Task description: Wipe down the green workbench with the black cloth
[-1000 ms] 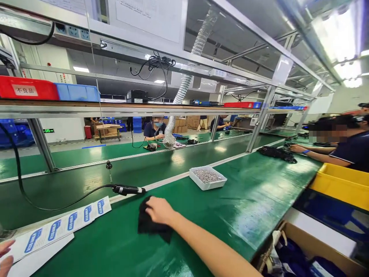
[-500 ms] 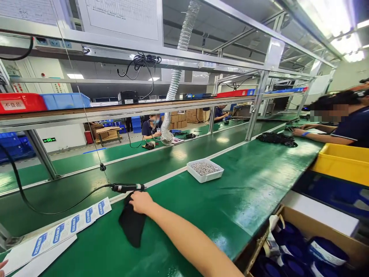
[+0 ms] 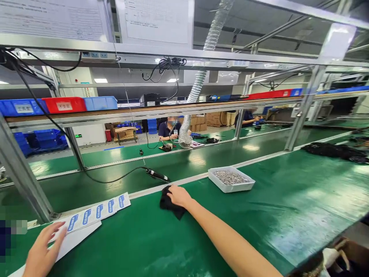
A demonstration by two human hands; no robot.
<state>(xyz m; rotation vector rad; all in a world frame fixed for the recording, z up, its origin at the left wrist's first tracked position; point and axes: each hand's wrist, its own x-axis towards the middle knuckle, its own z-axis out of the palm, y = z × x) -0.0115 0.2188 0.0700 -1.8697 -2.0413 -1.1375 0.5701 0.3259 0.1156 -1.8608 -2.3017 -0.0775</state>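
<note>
My right hand (image 3: pixel 179 195) is closed on a black cloth (image 3: pixel 170 206), pressed to the green bench by the pale edge strip. Part of the cloth hangs out under the fingers. At the lower left, my left hand (image 3: pixel 43 248) is open, thumb and fingers apart, over the near end of a row of white printed sheets (image 3: pixel 99 211) with blue labels. Whether it touches them I cannot tell. Just behind the cloth, a black electric screwdriver (image 3: pixel 157 175) on a cable lies tilted. A white tray (image 3: pixel 235 187) of small metal parts sits to the right.
A metal frame post (image 3: pixel 25 169) rises at the left. Above the bench runs a shelf with a red bin (image 3: pixel 63 105) and blue bins. Black material (image 3: pixel 336 151) lies in a heap at the far right. Another person (image 3: pixel 168 130) sits across the bench.
The view has turned left. My left hand has come into view over the sheets. The black cloth, earlier stretched toward me, is now bunched under my right hand. The screwdriver's tilt has changed.
</note>
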